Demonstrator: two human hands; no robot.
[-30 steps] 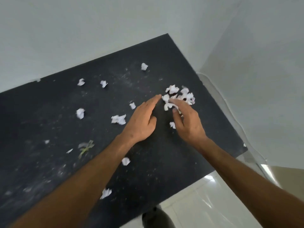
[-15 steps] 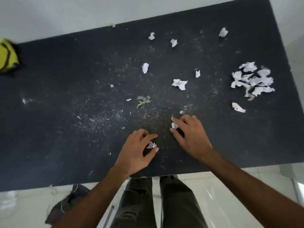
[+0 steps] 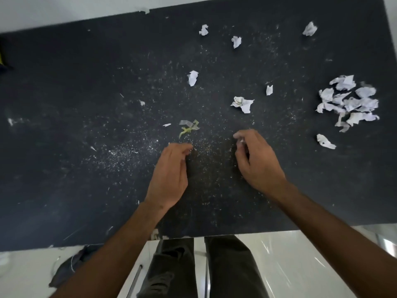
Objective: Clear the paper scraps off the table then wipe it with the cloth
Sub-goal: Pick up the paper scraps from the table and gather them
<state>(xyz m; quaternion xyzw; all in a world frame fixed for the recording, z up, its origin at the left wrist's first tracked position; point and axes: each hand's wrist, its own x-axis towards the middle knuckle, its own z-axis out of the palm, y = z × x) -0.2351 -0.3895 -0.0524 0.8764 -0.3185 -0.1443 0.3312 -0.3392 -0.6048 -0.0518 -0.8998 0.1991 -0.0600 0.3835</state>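
My two hands hover over the front middle of the dusty black table (image 3: 75, 179). My left hand (image 3: 169, 173) has its fingers curled under; the scrap it picked up is hidden inside. My right hand (image 3: 257, 162) pinches a small white paper scrap (image 3: 241, 142) at its fingertips. A pile of scraps (image 3: 348, 102) lies at the right. Several loose scraps lie farther back, among them a large one (image 3: 242, 104) and a smaller one (image 3: 192, 77). A greenish tape scrap (image 3: 189, 126) lies just beyond my left hand. The yellow cloth (image 3: 1, 59) barely shows at the far left edge.
White dust and crumbs speckle the table's middle. A single scrap (image 3: 325, 141) lies below the pile. My legs (image 3: 193, 265) stand at the table's front edge on a glossy white floor, with a dark rag (image 3: 71, 267) on the floor at the left.
Both hands left the pile, picked up two small scraps near the front edge and have now lifted and moved farther in. My view has swung from the right end to the table's middle.
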